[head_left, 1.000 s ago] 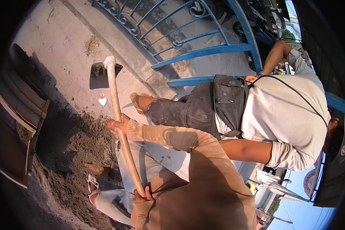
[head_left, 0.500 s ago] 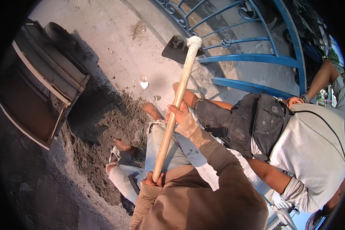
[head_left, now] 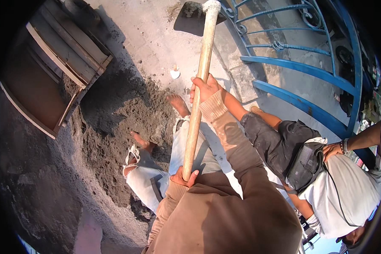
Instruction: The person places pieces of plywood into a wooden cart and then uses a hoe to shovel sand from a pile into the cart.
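Observation:
A hoe (head_left: 194, 127) with a pale wooden handle and a dark, broad metal blade reaches away from my body, its blade above the concrete. My left hand (head_left: 183, 177) is closed round the handle's near end, close to my waist. Farther up, my right hand (head_left: 205, 89) grips the middle of the handle, thumb along it. A heap of wet grey mortar or sand mix (head_left: 114, 122) lies to the left, about my bare feet (head_left: 179, 104).
A wooden-sided box-like thing (head_left: 57, 67) stands at the left, beside the heap. On the right rises a blue metal gate (head_left: 302, 72). A person in a white shirt (head_left: 343, 192) and dark shorts is close on my right, one hand at the waist. A small white object (head_left: 175, 74) lies on the concrete.
The hoe has moved farther out, its blade shifting left relative to the gate. Both hands keep their hold. The view has shifted, so the surroundings appear higher and more to the right.

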The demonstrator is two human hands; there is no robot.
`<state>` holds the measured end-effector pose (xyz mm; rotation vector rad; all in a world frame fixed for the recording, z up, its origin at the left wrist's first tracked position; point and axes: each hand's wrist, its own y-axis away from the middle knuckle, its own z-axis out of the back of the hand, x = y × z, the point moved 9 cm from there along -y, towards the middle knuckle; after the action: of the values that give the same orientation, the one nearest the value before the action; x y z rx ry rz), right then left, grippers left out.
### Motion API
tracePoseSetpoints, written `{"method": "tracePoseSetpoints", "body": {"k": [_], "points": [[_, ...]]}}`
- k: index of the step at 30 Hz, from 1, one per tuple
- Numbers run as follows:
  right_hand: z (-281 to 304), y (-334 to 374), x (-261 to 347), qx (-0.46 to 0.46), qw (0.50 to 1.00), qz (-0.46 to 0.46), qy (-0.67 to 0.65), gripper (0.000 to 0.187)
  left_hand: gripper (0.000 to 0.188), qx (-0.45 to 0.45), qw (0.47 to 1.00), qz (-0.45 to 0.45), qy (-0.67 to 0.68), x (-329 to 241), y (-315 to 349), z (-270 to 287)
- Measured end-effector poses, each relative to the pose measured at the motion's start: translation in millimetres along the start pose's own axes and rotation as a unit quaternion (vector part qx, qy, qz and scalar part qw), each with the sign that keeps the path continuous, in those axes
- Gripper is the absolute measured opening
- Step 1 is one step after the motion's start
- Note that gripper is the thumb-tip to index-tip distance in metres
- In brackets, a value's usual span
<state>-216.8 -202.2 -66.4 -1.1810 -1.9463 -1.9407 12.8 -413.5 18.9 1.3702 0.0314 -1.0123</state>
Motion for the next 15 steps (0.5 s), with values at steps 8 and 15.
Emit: {"method": "tracePoseSetpoints", "body": {"k": [8,15], "points": [[-53.0,13.5,49.8,-0.037,0.989,0.14,0.007,0.021,0.035,-0.059,0.996,-0.055,0.038,-31.3,-10.6,41.2],[-129.1,-74.6,-88.1,-0.089,0.971,0.132,0.178,0.025,0.042,-0.08,0.995,-0.051,-0.006,101.1,-78.3,89.6]]}}
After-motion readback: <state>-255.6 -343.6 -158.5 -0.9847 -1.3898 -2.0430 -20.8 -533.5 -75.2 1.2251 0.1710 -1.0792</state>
